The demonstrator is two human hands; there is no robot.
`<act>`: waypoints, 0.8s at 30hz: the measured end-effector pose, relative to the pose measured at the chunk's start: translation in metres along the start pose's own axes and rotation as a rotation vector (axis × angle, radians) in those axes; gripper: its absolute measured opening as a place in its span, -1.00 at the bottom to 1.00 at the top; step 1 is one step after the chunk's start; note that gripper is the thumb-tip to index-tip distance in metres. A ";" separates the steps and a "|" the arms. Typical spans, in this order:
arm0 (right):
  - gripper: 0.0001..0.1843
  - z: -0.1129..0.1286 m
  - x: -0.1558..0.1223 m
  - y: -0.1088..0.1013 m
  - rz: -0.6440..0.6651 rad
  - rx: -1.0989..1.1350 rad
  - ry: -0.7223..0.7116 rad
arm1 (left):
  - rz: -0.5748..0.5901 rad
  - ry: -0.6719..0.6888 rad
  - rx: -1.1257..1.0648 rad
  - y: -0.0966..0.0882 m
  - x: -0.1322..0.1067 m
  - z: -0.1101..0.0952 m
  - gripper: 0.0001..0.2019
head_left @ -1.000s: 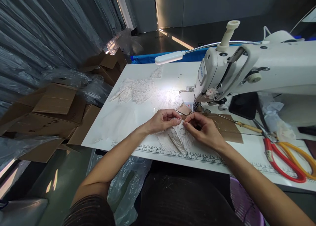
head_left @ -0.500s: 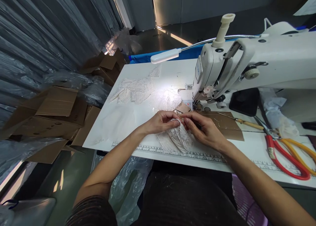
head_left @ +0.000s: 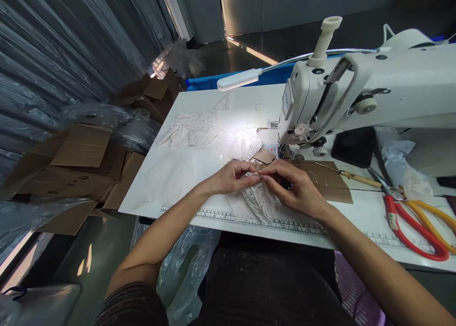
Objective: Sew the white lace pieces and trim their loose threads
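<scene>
Left hand and right hand pinch white lace, the gripped part hidden. Bodyward, apart from both, runs the tabletop's front edge.

Both hands meet above the front edge of the white table: the left hand grips a gathered white lace piece between thumb and fingers, and the right hand pinches at the upper edge of the same piece, which hangs over the printed ruler scale. A white sewing machine stands beyond the right hand, its slim lamp lighting further lace laid flat. To the right lie a brown cardboard sheet, a wooden-handled tool and red-and-orange scissor handles.
</scene>
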State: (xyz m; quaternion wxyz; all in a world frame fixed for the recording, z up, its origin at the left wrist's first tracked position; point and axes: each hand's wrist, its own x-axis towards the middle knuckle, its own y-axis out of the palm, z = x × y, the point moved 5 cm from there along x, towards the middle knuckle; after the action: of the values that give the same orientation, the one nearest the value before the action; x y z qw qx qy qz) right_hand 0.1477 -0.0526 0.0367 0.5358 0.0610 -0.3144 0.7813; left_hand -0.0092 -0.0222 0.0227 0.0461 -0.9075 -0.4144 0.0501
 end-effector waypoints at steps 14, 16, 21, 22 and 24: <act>-0.84 -0.013 -0.005 0.014 0.058 0.353 0.270 | 0.014 0.071 -0.104 0.003 0.002 -0.004 -0.82; -0.83 -0.015 -0.006 0.015 0.067 0.399 0.280 | 0.001 0.064 -0.133 0.003 0.001 -0.004 -0.82; -0.77 -0.018 -0.008 0.013 0.084 0.387 0.316 | 0.009 0.072 -0.108 0.003 0.001 -0.003 -0.85; -0.76 -0.017 -0.007 0.012 0.074 0.372 0.311 | 0.009 0.083 -0.092 0.002 0.001 -0.003 -0.86; -0.78 -0.014 -0.006 0.007 0.041 0.311 0.272 | 0.000 0.108 -0.057 0.002 0.000 -0.004 -0.89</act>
State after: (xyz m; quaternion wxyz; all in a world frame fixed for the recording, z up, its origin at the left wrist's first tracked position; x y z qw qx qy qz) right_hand 0.1474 -0.0514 0.0196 0.5414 0.0304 -0.1160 0.8321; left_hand -0.0070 -0.0232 0.0259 0.0424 -0.9099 -0.4124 -0.0107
